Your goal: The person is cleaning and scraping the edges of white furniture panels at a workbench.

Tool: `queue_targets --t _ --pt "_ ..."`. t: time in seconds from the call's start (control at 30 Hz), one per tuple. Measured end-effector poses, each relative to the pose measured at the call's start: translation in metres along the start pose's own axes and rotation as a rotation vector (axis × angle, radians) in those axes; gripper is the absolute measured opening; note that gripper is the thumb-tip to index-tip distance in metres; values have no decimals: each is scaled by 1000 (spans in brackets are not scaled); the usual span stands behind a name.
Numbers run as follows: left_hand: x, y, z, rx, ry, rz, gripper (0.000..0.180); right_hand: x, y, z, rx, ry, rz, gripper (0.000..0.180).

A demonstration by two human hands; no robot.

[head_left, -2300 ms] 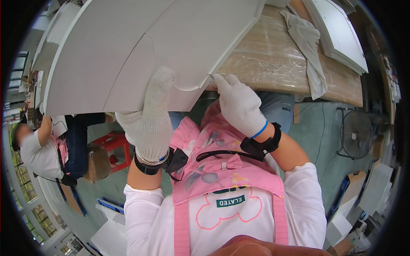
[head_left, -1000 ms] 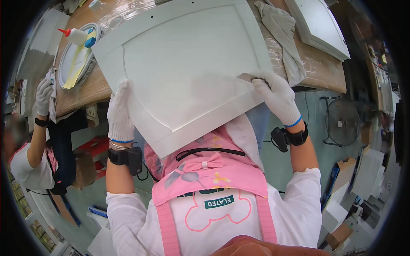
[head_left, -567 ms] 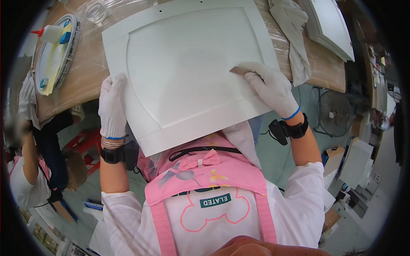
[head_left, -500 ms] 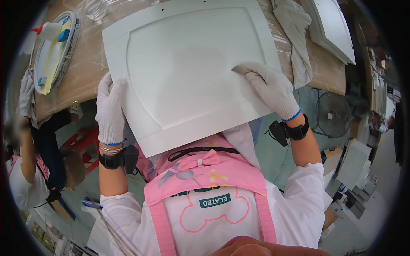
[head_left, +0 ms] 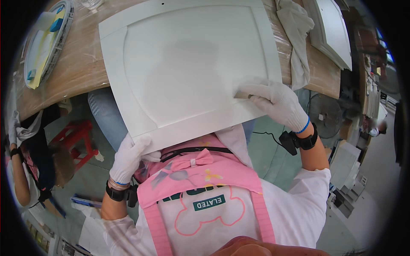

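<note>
Indoors, workshop floor (head_left: 273,155) greenish. Work table (head_left: 83,64) brown, wrapped in clear film. White panel (head_left: 192,64) with a recessed, curved-sided field lies over the table's near side, its near edge jutting out above the person's lap. Right of it on the table: a crumpled pale cloth (head_left: 295,32), then stacked white boards (head_left: 331,36). Left: a pale oval lid (head_left: 63,32) bearing a yellow strip (head_left: 42,59) and small blue blocks (head_left: 56,25). Below left, a red stool (head_left: 81,138); to the right, a floor fan (head_left: 324,115).

Far edge of the panel partly cut off by the upper frame, as is a clear container (head_left: 92,2). Co-worker (head_left: 21,175) at far left bent by the lens and lost in the dark rim. Right fingertips smeared by blur; whether the tool touches the panel — cannot tell.

Both hands white-gloved. Left hand (head_left: 129,157) at the panel's near left corner, thumb on top, other fingers passing under the edge — grasping it. Right hand (head_left: 282,102) over the panel's near right part, forearm angled inward, pinching a small flat brownish-grey tool (head_left: 242,94) that points left.
</note>
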State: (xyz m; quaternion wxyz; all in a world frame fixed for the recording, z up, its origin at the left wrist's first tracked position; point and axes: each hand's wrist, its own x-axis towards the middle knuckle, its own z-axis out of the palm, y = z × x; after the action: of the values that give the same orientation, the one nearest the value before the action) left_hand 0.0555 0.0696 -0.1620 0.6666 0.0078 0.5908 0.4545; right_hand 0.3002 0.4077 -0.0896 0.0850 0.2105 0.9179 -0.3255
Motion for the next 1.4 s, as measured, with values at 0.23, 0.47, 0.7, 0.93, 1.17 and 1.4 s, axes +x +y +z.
queue_targets --t 0.23,0.47,0.7,0.93,1.17,1.4 --pt "12 0 -2 -33 71 186 41 -3 18 -9 -17 -69 5 32" --pt "24 -11 -4 -55 99 175 37 22 -5 8 -56 -169 -41 31" --pt "20 -6 3 -164 36 210 37 23 -4 15 -218 -115 -142 38" --pt "19 -5 6 -160 100 220 37 16 4 10 -143 -105 -110 47" --pt "20 -8 6 -172 106 235 37 26 -14 23 -203 -113 -153 49" --pt "19 -7 9 -176 122 238 36 36 -27 29 -299 -121 -190 32"
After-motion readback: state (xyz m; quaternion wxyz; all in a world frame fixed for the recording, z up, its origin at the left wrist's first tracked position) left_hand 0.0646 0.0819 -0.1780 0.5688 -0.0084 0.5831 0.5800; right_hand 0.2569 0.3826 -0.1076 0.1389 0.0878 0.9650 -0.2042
